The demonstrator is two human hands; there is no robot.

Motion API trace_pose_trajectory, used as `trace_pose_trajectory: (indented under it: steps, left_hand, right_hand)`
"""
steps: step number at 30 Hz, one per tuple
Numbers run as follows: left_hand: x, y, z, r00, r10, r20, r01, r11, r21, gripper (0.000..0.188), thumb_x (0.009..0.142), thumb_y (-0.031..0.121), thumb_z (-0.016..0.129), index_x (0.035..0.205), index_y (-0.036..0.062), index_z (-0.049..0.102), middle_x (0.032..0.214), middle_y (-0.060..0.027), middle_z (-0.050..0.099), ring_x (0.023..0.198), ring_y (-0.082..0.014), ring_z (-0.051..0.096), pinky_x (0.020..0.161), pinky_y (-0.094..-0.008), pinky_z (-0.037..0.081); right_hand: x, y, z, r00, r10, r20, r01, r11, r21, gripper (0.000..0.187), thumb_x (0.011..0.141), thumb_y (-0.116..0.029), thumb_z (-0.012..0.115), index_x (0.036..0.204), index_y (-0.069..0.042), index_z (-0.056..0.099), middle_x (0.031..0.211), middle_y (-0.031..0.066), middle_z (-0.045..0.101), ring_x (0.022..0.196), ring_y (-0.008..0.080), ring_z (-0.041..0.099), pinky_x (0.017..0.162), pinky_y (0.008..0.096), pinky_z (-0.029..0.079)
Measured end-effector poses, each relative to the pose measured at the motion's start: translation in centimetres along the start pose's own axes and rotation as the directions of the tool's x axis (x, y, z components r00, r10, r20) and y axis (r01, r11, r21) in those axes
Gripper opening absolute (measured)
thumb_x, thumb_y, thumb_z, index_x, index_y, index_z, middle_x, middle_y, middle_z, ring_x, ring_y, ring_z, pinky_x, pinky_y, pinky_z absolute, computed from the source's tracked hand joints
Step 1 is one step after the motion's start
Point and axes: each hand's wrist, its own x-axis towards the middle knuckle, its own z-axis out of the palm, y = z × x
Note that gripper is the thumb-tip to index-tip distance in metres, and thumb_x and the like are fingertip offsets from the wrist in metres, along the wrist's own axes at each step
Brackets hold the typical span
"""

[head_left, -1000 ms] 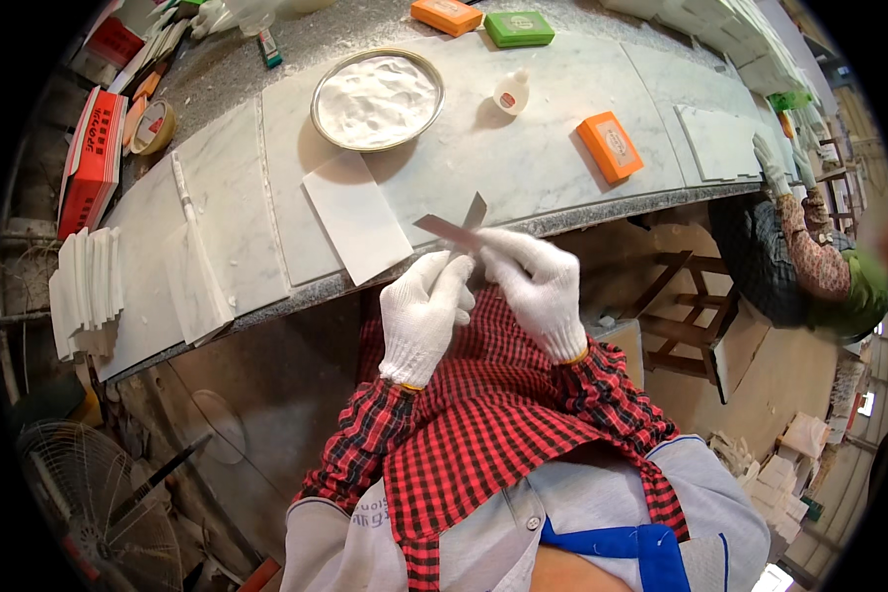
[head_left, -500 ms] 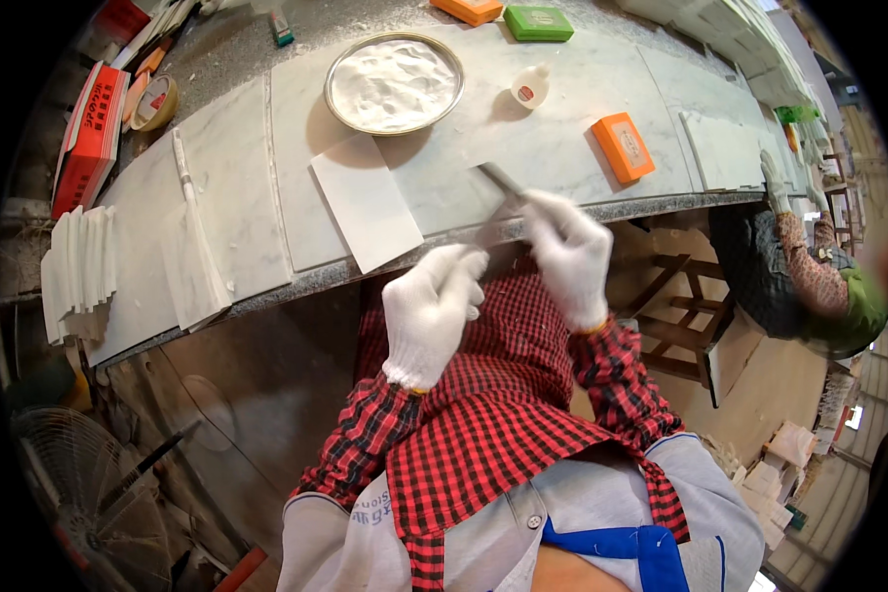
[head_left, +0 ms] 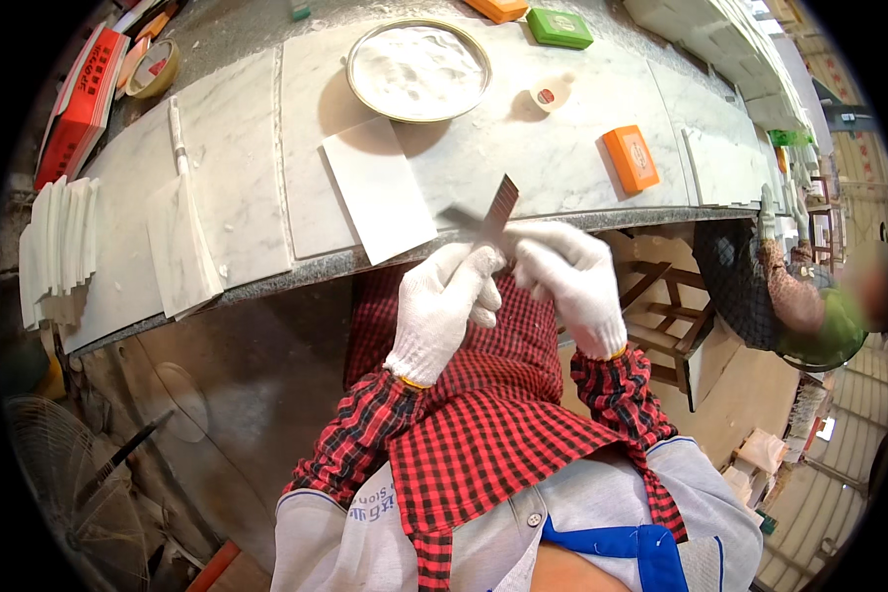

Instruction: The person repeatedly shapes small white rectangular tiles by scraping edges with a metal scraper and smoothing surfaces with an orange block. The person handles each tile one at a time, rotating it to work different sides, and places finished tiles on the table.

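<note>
At the far left of the grey-veined marble bench [head_left: 523,148] stands a row of thin white slabs [head_left: 61,237]. Further right, a blank white rectangular sheet [head_left: 377,192] lies at the front edge, below a round metal-rimmed bowl [head_left: 405,117] of white powder. Next, the white-gloved left hand [head_left: 436,308] pinches a thin dark reddish strip [head_left: 503,200] between thumb and fingers, tilted up to the right. A blurred flat grey strip [head_left: 457,214] crosses it just over the bench's front edge, apparently pinched by the white-gloved right hand [head_left: 570,281]. Half a second ago the hands were further apart; the right has closed in, so the strips are again being worked against each other. Rightmost, an orange box [head_left: 629,160] lies apart.
</note>
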Motion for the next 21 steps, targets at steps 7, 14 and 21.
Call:
trace_pose_trajectory:
  steps: [7, 14, 21]
  left_hand:
    - [0.0, -1.1, -0.1, 0.996, -0.075, 0.041, 0.076, 0.997, -0.013, 0.029, 0.102, 0.027, 0.063, 0.1, -0.0016, 0.071, 0.07, -0.0039, 0.065, 0.058, -0.0071, 0.06, 0.053, -0.0217, 0.051]
    - [-1.2, -2.5, -0.1, 0.994, -0.105, 0.037, 0.106, 0.993, -0.043, 0.03, 0.104, 0.028, 0.061, 0.103, -0.0004, 0.071, 0.066, -0.0028, 0.063, 0.052, -0.0062, 0.056, 0.048, -0.0208, 0.047]
    - [-1.4, -2.1, 0.4, 0.997, -0.053, -0.049, 0.045, 0.988, -0.147, 0.03, 0.106, 0.026, 0.058, 0.111, -0.0021, 0.067, 0.068, -0.0033, 0.063, 0.054, -0.0096, 0.057, 0.052, -0.0234, 0.049]
  right_hand:
    - [1.1, -0.3, -0.6, 0.952, -0.133, -0.275, 0.149, 0.988, 0.038, 0.024, 0.099, -0.01, 0.062, 0.119, 0.001, 0.071, 0.079, 0.002, 0.067, 0.065, 0.0047, 0.056, 0.058, 0.0191, 0.045]
    - [9.3, -3.9, -1.0, 0.897, -0.414, -0.156, 0.345, 0.875, -0.339, 0.036, 0.096, -0.025, 0.07, 0.123, -0.002, 0.071, 0.076, 0.0038, 0.067, 0.062, 0.0056, 0.057, 0.057, 0.0216, 0.046]
    - [13.6, -3.3, -2.2, 0.879, -0.477, 0.009, 0.358, 0.648, -0.673, 0.048, 0.103, -0.035, 0.055, 0.137, -0.003, 0.061, 0.083, 0.0087, 0.072, 0.067, 0.0123, 0.065, 0.06, 0.0271, 0.051]
